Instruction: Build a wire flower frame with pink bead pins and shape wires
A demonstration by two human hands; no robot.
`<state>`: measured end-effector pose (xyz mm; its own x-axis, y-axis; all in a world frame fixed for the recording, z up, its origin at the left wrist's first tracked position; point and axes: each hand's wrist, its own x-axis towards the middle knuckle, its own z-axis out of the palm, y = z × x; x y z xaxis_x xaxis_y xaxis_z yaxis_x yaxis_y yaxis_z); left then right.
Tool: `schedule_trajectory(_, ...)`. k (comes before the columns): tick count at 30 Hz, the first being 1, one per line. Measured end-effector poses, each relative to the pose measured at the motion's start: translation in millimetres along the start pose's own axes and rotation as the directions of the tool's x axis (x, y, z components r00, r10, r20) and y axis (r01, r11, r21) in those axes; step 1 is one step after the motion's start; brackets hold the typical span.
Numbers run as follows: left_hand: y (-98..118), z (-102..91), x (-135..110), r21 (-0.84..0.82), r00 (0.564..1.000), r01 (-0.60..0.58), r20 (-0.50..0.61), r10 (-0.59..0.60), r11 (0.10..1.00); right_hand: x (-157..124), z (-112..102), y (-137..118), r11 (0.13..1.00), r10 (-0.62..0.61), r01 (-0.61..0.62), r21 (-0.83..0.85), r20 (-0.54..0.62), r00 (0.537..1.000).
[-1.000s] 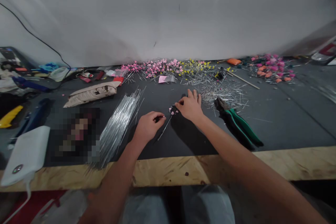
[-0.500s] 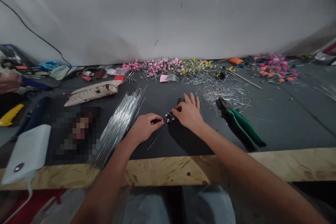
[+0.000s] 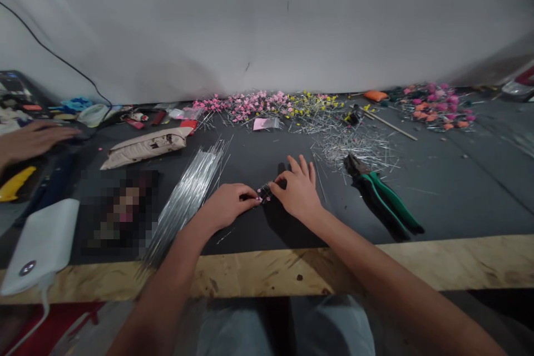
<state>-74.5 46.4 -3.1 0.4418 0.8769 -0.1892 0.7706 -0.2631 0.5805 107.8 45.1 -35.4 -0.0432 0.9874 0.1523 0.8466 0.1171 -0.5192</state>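
Observation:
My left hand [image 3: 228, 204] and my right hand [image 3: 296, 187] meet at the middle of the dark mat, fingertips almost touching. Between them they pinch a thin wire with small pink beads [image 3: 263, 194] at its top. The wire's lower end shows below my left hand, slanting toward the table edge. My right thumb and forefinger are closed on the beaded end while the other fingers spread out. My left hand is curled round the wire.
A bundle of long silver wires [image 3: 189, 194] lies left of my hands. Green-handled pliers [image 3: 381, 194] lie to the right, beside cut wire scraps [image 3: 354, 147]. Pink and yellow beaded pins [image 3: 267, 105] line the wall. Another person's hand [image 3: 31, 139] rests at far left. A white box [image 3: 39, 245] sits near the wooden edge [image 3: 267, 272].
Both hands have drawn nearer to me and closer together along the wire. Another person's hand has come into view at the far left.

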Motion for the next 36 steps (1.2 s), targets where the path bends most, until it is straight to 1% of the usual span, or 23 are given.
schedule_trajectory(6,-1,0.1,1,0.023,0.999,-0.036,0.003,0.036,0.999,0,0,0,1.0,0.015,-0.016,0.019,0.026,1.0)
schedule_trajectory(18,10,-2.7,0,0.2,0.998,-0.059,0.045,0.051,0.978,-1,1,0,1.0,0.002,-0.003,0.009,0.023,1.0)
schedule_trajectory(20,10,-2.9,-1,0.201,0.997,-0.065,0.054,0.056,0.977,-1,1,0,1.0,0.003,-0.004,0.012,0.024,1.0)
schedule_trajectory(25,7,-3.4,-2,0.136,0.995,-0.074,0.069,0.065,0.988,-1,1,1,1.0,0.003,-0.004,0.014,0.035,0.999)
schedule_trajectory(28,8,-4.6,-2,0.14,0.996,-0.075,0.066,0.066,0.987,-1,0,2,1.0,0.0,0.0,0.012,0.034,0.999)
schedule_trajectory(31,11,-6.1,-4,0.146,0.998,-0.056,0.035,0.051,0.988,-1,1,3,1.0,0.003,-0.004,0.02,0.038,0.999)
schedule_trajectory(36,19,-4.9,-11,0.072,0.992,-0.034,-0.116,0.042,0.997,-2,3,4,1.0,-0.003,0.002,0.027,0.035,0.999)
